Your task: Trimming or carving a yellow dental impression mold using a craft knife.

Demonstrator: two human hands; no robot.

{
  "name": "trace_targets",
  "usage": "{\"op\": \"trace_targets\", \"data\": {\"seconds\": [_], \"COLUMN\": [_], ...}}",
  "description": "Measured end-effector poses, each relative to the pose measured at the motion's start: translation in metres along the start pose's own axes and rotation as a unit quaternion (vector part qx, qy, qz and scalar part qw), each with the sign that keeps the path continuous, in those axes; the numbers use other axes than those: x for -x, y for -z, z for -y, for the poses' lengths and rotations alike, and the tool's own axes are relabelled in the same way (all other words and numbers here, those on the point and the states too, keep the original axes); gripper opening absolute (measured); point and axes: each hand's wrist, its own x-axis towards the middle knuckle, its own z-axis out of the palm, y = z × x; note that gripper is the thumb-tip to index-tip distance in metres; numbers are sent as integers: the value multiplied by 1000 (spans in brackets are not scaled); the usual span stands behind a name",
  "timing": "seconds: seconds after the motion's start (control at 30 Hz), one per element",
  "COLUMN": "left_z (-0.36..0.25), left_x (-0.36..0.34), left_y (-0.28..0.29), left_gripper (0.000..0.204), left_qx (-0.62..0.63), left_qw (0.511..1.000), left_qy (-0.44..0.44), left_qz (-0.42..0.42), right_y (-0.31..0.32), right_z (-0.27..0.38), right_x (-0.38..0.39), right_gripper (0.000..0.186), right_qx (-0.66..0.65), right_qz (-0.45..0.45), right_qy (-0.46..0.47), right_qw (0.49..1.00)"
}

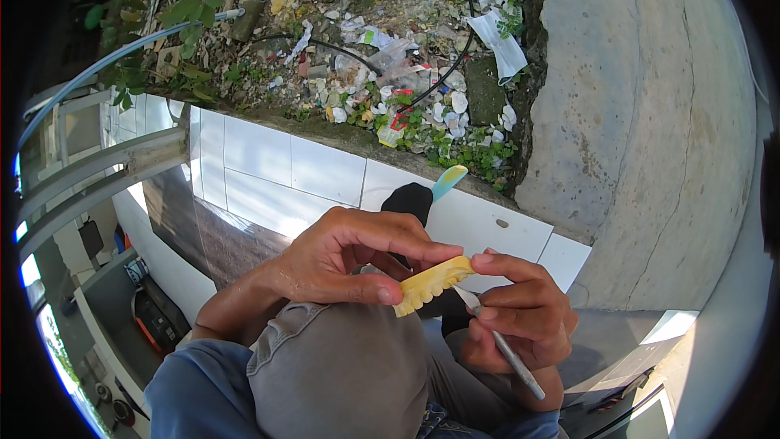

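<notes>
My left hand [361, 260] grips a pale yellow dental cast [431, 283] with a row of moulded teeth along its lower edge, thumb at its near end and fingers on top. My right hand [524, 317] is closed around a slim metal-handled blade tool [513, 358], angled up-left with its tip just beside the cast. My right index finger rests at the cast's right end. Both hands are above my grey-clothed knee [333, 370]. Behind them is a dark-socked foot [405, 202].
White tiled ledge [260, 203] with a light-blue slipper [447, 183]; beyond, a littered dirt strip with a face mask [497, 45] and black hose. Cracked concrete [617, 114] runs along the right. Metal railing [81, 179] and a grey bin [120, 301] holding tools are at left.
</notes>
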Motion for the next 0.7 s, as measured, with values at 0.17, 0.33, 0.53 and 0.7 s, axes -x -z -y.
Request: {"op": "trace_targets", "data": {"seconds": [0.17,0.33,0.53,0.7], "left_z": [-1,1,0,1], "left_x": [-1,-1,-3,-3], "left_y": [-1,0,-1,0], "left_gripper": [60,60,59,59], "left_qx": [3,4,3,12], "left_qw": [1000,1000,1000,1000], "left_qy": [4,5,2,-2], "left_qz": [-3,-4,-1,-4], "right_y": [1,2,4,3], "right_z": [-1,-2,1,-2], "right_x": [0,-2,-5,-2], "right_gripper": [15,15,23,22], "right_qx": [29,40,26,-12], "right_qz": [22,28,15,-1], "right_qy": [11,14,-2,-11], "right_qw": [999,999,1000,1000]}}
